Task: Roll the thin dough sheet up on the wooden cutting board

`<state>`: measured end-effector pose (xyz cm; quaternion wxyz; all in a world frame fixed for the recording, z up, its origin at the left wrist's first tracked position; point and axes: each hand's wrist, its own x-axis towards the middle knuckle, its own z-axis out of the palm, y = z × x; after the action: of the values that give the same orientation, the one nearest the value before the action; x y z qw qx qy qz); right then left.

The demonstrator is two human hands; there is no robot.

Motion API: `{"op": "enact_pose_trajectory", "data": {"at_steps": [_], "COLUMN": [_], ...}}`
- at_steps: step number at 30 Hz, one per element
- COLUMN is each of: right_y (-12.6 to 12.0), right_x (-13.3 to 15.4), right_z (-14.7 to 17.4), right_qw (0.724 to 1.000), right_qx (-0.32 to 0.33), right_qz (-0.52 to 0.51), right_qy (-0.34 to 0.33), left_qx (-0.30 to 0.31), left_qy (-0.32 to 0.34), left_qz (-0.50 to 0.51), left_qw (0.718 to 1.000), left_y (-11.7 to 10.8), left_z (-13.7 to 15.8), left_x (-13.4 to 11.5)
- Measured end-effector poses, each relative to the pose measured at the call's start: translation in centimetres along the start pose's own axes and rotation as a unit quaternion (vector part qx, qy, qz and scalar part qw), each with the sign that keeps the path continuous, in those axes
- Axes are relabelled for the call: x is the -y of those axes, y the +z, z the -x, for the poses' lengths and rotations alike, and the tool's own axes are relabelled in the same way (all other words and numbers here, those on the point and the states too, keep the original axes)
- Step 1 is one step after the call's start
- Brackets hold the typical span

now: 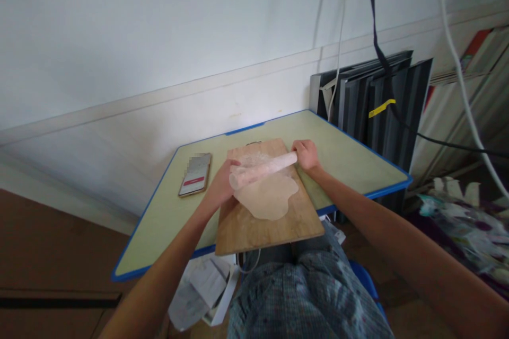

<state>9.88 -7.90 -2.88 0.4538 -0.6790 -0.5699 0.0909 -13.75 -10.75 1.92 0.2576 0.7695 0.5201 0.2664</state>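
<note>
A flat, pale sheet of dough [268,198] with an uneven edge lies on a wooden board [262,233]. Across its far part runs a rolling pin [274,165], whitish as if floured, and dough seems wrapped around its left portion. My right hand [306,154] is closed around the pin's right end. At the left end my left hand [225,183] grips the pin, with its fingers partly hidden behind the dough. The pin slants, its right end farther from me than its left.
The board rests on a pale table [151,241] with blue edging and overhangs the near edge. A phone [194,175] lies left of the board. Dark panels [369,100] lean against the wall at right, where cables hang. Below the table sits a box of papers [209,280].
</note>
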Motion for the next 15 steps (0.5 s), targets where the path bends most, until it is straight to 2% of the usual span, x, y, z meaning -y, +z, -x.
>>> {"op": "enact_pose_trajectory", "data": {"at_steps": [5,10,12,15], "right_y": [0.0,0.0,0.0,0.1], "right_x": [0.2,0.4,0.5,0.6], "right_z": [0.4,0.7,0.8,1.0], "right_qw": [0.999,0.997,0.996,0.992], "right_qx": [0.008,0.021,0.028,0.042], "right_qz": [0.022,0.046,0.058,0.078], "right_qy": [-0.028,-0.057,-0.069,-0.088], "left_qx": [0.003,0.053,0.035,-0.018], "left_qy": [-0.053,-0.088,-0.083,-0.053], "left_qz": [0.039,0.087,0.057,-0.050], "left_qw": [0.998,0.991,0.994,0.997], "left_y": [0.6,1.2,1.0,0.7], "left_z": [5.0,8.0,8.5,9.1], "left_x": [-1.2,-1.5,-1.5,-1.9]}}
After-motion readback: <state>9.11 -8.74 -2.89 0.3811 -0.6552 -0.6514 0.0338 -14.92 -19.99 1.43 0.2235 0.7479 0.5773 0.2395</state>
